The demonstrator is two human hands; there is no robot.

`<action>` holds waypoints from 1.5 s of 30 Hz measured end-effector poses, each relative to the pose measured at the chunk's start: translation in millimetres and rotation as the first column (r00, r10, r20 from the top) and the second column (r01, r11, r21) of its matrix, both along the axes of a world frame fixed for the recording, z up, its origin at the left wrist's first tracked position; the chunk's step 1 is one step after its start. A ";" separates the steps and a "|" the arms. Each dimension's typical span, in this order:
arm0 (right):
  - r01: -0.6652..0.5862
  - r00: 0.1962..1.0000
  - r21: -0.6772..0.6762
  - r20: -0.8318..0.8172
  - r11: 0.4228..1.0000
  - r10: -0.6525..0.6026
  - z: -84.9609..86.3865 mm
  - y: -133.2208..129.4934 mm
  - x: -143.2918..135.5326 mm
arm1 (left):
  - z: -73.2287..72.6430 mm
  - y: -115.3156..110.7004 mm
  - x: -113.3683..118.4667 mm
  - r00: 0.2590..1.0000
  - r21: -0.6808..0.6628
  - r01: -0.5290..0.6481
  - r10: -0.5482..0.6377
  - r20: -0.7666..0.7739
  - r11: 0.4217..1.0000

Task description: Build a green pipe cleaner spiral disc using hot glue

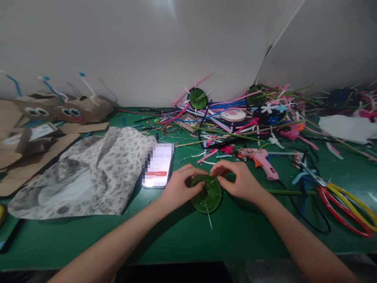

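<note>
A round green disc [210,202] with ring-like coils lies low over the front middle of the table. Its kind is hard to make out. One thin pale strand sticks out from its near edge toward me. My left hand [184,184] is closed on the disc's upper left side, with the thumb over its face. At the top right edge, the fingertips of my right hand [238,179] are pinched on the rim; any small piece between them is hidden. Left of my left hand lies a lit phone [159,165]. A pink glue gun [260,159] rests beyond my right hand.
Red-and-yellow-handled scissors [338,200] lie right, near a black cord. Patterned cloth [97,169] and cardboard figures [76,112] fill the left. Behind is a pile of pipe cleaners [224,114] with another green disc [198,98]. A grey wall [147,51] bounds the green table [165,247].
</note>
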State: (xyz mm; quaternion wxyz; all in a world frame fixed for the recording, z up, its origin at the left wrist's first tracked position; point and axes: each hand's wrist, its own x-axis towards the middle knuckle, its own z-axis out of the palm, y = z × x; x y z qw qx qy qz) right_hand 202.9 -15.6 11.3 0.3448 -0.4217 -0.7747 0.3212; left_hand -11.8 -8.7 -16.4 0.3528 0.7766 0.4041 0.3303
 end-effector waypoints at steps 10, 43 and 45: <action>0.256 0.965 -0.239 0.121 0.937 -0.233 -4.2 -13.6 10.5 | -2.8 -0.1 -0.2 1.000 0.008 -0.015 0.015 0.008 1.000; 0.394 0.909 0.110 0.098 0.913 -0.404 9.9 -20.3 -26.1 | 15.0 2.4 -10.2 0.943 -0.074 -0.109 0.127 0.307 0.991; 0.380 0.920 0.091 0.068 0.920 -0.387 4.1 -19.9 -27.4 | 13.1 4.1 -11.1 0.950 -0.069 -0.114 0.129 0.285 0.991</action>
